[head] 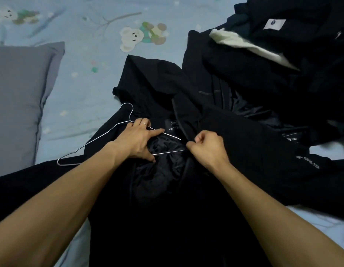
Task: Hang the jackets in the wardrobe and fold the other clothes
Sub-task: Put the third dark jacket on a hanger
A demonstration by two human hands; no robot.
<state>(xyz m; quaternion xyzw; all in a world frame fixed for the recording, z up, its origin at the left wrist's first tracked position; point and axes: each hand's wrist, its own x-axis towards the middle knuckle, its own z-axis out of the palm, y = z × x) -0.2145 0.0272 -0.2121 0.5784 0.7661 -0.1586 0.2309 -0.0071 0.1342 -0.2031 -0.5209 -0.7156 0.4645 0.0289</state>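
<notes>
A black hooded jacket (159, 89) lies spread on the bed, its hood pointing away from me and its collar label showing. A thin silver wire hanger (101, 139) lies across its left shoulder, with the right end tucked into the neck opening. My left hand (138, 139) holds the hanger near its neck, index finger stretched along the wire. My right hand (207, 147) pinches the jacket's front edge by the collar. The hanger's far right tip is hidden under the fabric.
A heap of dark clothes (283, 60) with a white garment (250, 47) tucked in it fills the upper right. A grey pillow (18, 101) lies at the left. The light blue bed sheet (86, 60) with bear prints shows between them.
</notes>
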